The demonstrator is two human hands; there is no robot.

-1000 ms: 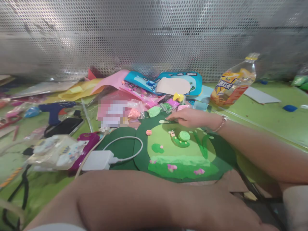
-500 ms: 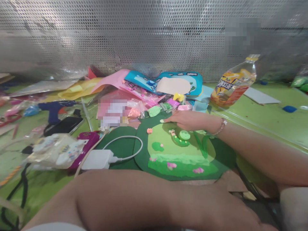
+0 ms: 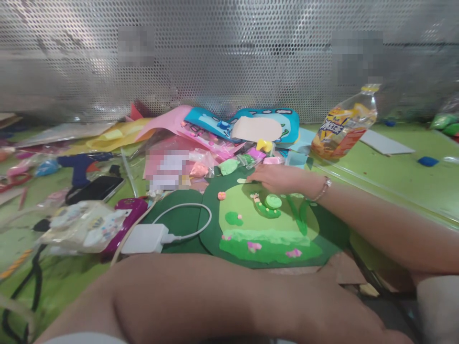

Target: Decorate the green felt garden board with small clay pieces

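Note:
My right hand (image 3: 278, 178) reaches in from the right with a bracelet at the wrist. Its extended fingertip touches a small pale green clay strip (image 3: 243, 181) on the top edge of a dark green board (image 3: 333, 236). The other fingers are partly hidden. On the board's lighter green panel (image 3: 251, 217) sit a clay snail (image 3: 273, 202), an orange-pink clay flower (image 3: 222, 196) and clay grass (image 3: 268, 252) with pink flowers. My left forearm crosses the bottom of the view. My left hand (image 3: 355, 315) lies at the lower right, its fingers cut off or hidden.
A tilted drink bottle (image 3: 339, 129) stands behind my right hand. Bagged clay (image 3: 229, 166) and coloured sheets (image 3: 165, 122) lie at the back. To the left are a glue gun (image 3: 79, 167), a phone (image 3: 96, 188), a white charger (image 3: 143, 239) with cable, and a perforated metal wall (image 3: 222, 62) rises behind.
The pale green clay under my right fingertip looks longer, stretched toward the right. The hand has barely shifted, and the view has moved slightly. My left arm stays across the bottom.

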